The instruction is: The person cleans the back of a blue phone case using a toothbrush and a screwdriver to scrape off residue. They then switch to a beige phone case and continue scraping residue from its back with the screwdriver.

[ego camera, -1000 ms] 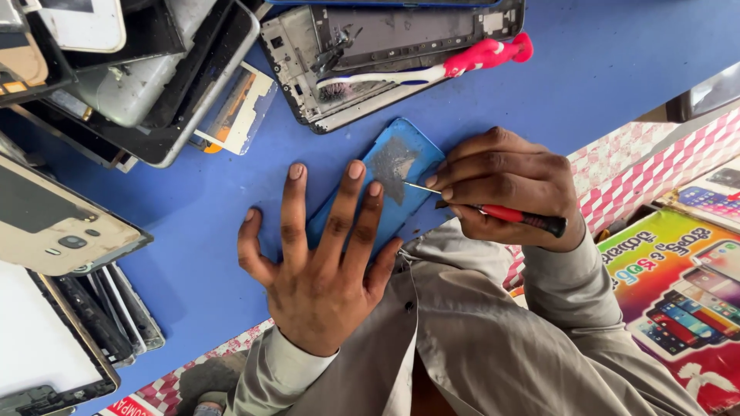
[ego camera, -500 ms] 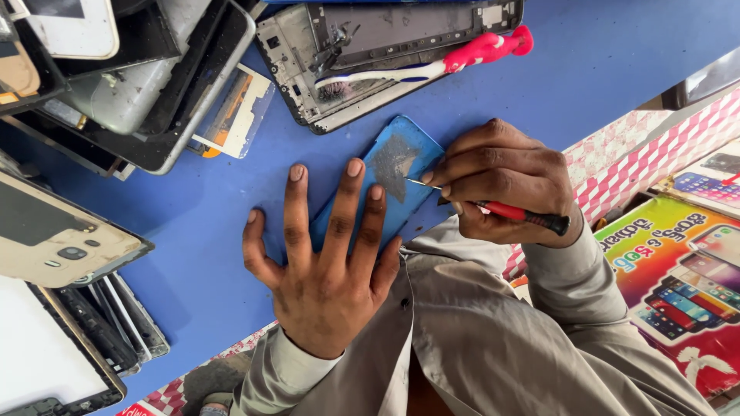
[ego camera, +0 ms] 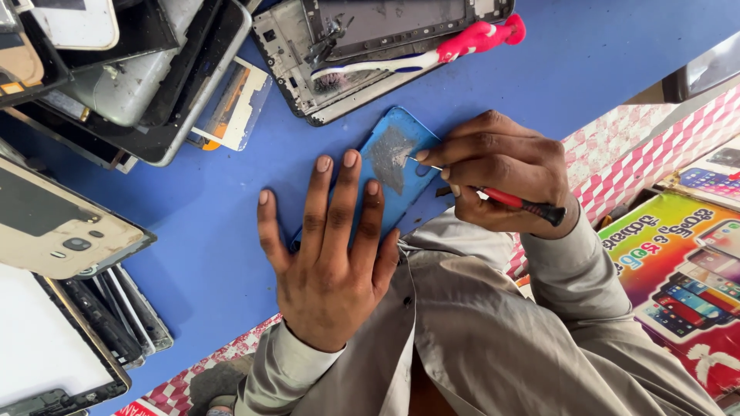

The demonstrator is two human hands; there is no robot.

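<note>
Pressing our left hand (ego camera: 333,262) flat, fingers spread, on the blue phone cover (ego camera: 395,166) near the blue table's (ego camera: 601,54) front edge, our right hand (ego camera: 501,173) pinches a red-handled screwdriver (ego camera: 509,200) at its scraped grey patch.

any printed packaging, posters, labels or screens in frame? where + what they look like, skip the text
Printed poster: lower right edge, below the right hand; yellow, green and red, pictures of phones.
Second printed sheet: right edge, above the poster; blue phone picture, partly cut off.
Phone screen panel: bottom left on the blue table; white rectangle, dark frame.
</note>
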